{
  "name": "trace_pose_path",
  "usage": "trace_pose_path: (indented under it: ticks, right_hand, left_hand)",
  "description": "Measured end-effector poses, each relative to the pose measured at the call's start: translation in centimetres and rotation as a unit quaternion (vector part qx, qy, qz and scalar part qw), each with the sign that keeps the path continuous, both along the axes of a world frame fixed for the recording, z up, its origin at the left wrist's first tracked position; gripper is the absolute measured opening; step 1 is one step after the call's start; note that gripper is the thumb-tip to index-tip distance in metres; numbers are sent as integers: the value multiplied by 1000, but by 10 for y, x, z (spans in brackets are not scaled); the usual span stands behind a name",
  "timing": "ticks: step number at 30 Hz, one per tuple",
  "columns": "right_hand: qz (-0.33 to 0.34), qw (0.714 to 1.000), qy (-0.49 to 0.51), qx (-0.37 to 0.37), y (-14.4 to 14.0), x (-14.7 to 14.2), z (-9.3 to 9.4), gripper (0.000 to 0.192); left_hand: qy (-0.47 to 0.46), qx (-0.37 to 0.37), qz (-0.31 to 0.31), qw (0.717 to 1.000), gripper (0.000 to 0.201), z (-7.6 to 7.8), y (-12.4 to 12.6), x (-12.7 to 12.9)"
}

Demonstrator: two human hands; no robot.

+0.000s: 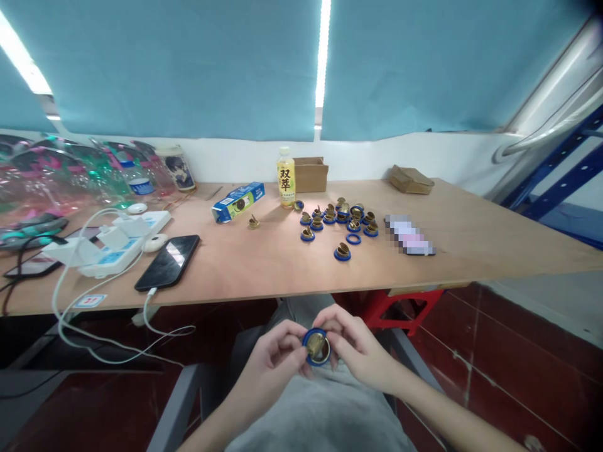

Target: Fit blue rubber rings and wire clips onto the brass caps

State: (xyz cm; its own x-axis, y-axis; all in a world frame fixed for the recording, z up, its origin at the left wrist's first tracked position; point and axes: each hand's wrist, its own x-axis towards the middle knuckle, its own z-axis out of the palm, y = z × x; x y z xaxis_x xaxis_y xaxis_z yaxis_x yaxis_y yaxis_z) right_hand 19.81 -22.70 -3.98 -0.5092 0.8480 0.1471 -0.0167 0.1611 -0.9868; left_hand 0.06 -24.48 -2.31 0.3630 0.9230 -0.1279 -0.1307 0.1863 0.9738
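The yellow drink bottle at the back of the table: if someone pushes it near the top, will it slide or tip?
The bottle is tall and narrow and stands upright, so a high push would probably tip it. Its round body suggests it would then roll, perhaps toward the blue box or the brass pieces. It looks fairly full, so likely not very light.

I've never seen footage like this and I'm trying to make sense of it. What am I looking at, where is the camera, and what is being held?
The one picture comes from a camera on a person's head, looking down. No machine: the left hand and right hand together hold a brass part with a blue ring above the lap. Ahead, the wooden table carries a cluster of similar ringed parts, a yellow-labelled bottle, a blue carton, a black phone on a white cable and a white power strip.
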Motion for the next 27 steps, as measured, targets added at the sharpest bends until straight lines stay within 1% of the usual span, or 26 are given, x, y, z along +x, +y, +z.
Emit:
trace_pose_path:
  ticks: [5, 9, 13, 15, 20, 27]
  right_hand:
    - [1, 1000, -21, 7, 0, 3, 4, 15]
    - [11, 999, -38, -2, 1, 5, 5, 17]
    - [-13, 999, -33, -33, 6, 5, -3, 29]
    - [-21, 998, -33, -42, 9, 4, -8, 32]
    - [-16, 998, -44, -37, 13, 2, -12, 22]
    - [-33, 998, -38, -25, 7, 1, -4, 16]
  left_hand:
    - [5, 2, -6, 1000, 18, -4, 1, 0]
    - [19, 1, -12, 1000, 14, -5, 2, 0]
    - [27, -13, -29, 999, 12, -11, 8, -3]
    - [18, -28, -36, 999, 11, -16, 11, -5]
    - [5, -34, -46, 998, 10, -22, 15, -8]
    - [-8, -13, -46, 999, 9, -18, 10, -8]
